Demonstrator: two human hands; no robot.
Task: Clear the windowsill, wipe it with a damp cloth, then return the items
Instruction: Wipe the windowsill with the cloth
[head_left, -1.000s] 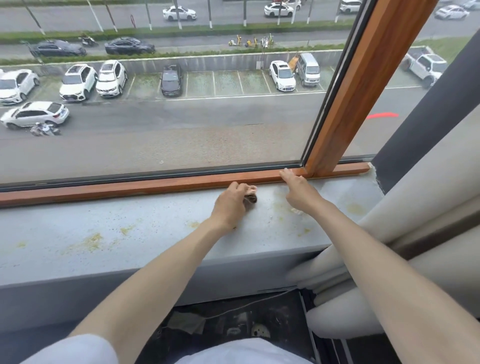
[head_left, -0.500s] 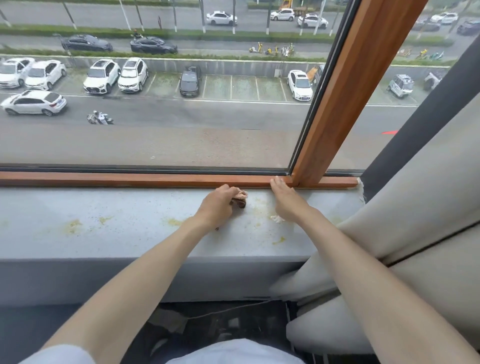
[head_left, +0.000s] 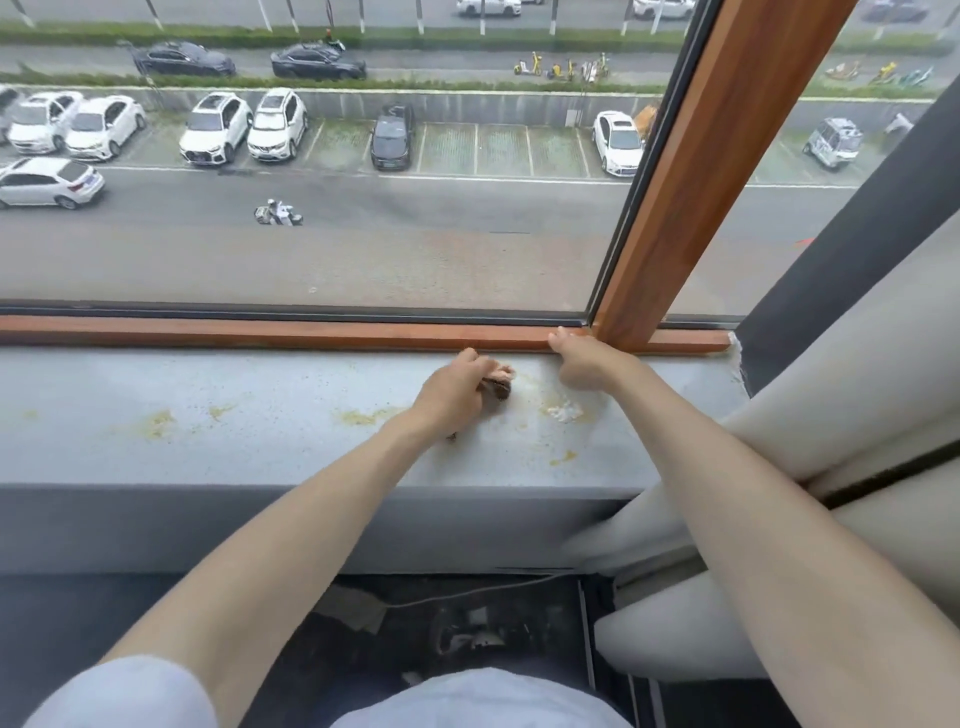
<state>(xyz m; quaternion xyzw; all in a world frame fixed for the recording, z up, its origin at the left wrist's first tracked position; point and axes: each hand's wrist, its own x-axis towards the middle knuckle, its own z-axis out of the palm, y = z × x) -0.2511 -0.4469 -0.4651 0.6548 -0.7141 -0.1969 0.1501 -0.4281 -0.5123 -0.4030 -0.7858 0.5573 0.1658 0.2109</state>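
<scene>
The grey windowsill (head_left: 249, 415) runs across the view below a wooden window frame (head_left: 291, 335). Yellowish stains dot its surface. My left hand (head_left: 457, 389) grips a small bunched brown cloth (head_left: 497, 387) and presses it on the sill near the frame. My right hand (head_left: 582, 358) rests on the sill beside the wooden upright (head_left: 711, 171), its fingers reaching the lower frame rail. A whitish smear (head_left: 563, 411) lies on the sill just below my right hand.
A pale curtain (head_left: 852, 395) hangs at the right and bunches against the sill's end. Below the sill, a dark floor (head_left: 467, 623) holds scraps and a thin cable. Through the glass I see a street with parked cars.
My view has shifted slightly. The left hand with the cloth stayed close to the frame, moving only a little over the stained patch. The right hand stayed by the wooden upright.
</scene>
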